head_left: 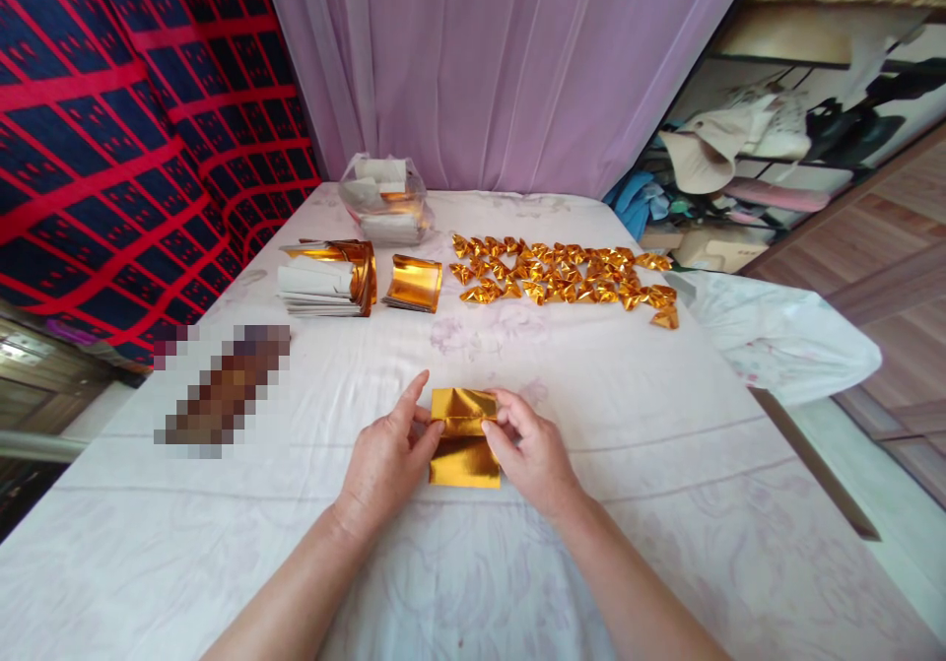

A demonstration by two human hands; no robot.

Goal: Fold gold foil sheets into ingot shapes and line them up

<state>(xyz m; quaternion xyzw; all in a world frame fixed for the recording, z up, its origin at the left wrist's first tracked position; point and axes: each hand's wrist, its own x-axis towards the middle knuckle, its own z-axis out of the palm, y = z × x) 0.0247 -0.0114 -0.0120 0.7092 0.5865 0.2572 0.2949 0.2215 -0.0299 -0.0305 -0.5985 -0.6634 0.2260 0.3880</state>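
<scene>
A sheet of shiny gold foil paper (465, 464) lies on the table just in front of me, with a crease running across it and its far part raised. My left hand (395, 454) pinches the sheet's left edge at the crease between thumb and fingers, its index finger pointing up and away. On the opposite edge my right hand (533, 447) grips the paper, thumb on top and fingers behind. Beyond the hands sits a small stack of gold foil sheets (418, 283). Rows of folded gold foil pieces (543, 272) spread to the right of that stack.
A thicker pile of foil-backed paper (317, 287) stands at the back left, near a clear plastic bag (384, 203) of more sheets. A pixelated patch covers something on the left. White floral cloth (296, 523) covers the table; a white bag (790, 336) is beyond its right edge.
</scene>
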